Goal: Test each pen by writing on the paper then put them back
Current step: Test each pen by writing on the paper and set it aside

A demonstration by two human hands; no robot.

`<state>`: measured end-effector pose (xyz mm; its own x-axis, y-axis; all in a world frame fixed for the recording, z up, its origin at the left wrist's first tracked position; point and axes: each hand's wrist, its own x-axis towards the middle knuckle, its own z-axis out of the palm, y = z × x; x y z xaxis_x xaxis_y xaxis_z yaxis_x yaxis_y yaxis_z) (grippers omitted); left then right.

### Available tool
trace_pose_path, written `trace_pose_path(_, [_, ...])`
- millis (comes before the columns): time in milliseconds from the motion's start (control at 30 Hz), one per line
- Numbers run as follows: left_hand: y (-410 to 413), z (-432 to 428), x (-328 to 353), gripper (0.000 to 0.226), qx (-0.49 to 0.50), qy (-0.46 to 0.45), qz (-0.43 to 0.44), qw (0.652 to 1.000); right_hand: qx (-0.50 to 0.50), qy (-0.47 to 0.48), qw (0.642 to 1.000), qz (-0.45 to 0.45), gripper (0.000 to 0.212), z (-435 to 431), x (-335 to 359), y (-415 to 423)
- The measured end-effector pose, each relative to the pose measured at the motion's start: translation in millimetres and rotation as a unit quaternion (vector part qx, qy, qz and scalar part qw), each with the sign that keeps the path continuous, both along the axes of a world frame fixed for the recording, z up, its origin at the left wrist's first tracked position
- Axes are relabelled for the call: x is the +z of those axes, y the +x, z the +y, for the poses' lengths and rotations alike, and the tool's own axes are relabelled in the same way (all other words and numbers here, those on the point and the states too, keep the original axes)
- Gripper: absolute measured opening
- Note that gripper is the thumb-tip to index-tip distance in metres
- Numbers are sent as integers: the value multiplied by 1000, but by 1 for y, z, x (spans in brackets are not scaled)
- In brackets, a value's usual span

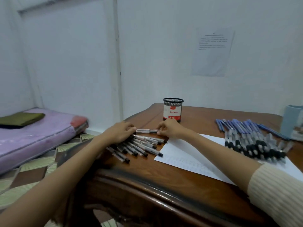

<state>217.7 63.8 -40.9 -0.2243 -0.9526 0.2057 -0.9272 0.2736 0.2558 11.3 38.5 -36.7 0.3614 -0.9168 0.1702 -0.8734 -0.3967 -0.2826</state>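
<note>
A clear pen with a black cap [146,131] lies crosswise on the wooden table [164,181]. My left hand [119,132] touches one end of it and rests on a fan of several clear black-capped pens [139,149]. My right hand [168,129] pinches the pen's other end. A white sheet of paper [183,154] with faint writing lies to the right of the fan. A black mesh pen cup [173,110] with a red and white "Ball Pens" label stands behind my hands.
Several black-grip and blue pens [252,141] lie in rows at the right, partly on the paper. A light blue box [292,123] stands at the far right edge. A purple mattress [32,133] lies on the tiled floor at left. The wall is close behind the table.
</note>
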Motion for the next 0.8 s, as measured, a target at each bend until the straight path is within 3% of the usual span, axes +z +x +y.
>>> trace_pose_path(200, [2, 0, -5, 42, -10, 5, 13, 1000, 11, 42, 978, -202, 16, 4, 3, -14])
trace_pose_path(333, [4, -2, -7, 42, -11, -1, 18, 1000, 22, 111, 899, -423, 7, 18, 15, -33])
trace_pose_path(433, [4, 0, -5, 42, -14, -16, 21, 1000, -8, 98, 838, -536, 11, 30, 28, -39])
trace_pose_path(633, [-34, 15, 13, 43, -91, -50, 40, 994, -83, -60, 818, -566, 11, 61, 35, -74])
trace_pose_path(800, [-103, 27, 29, 43, -194, -25, 10, 981, -84, -15, 821, -564, 35, 100, 33, -121])
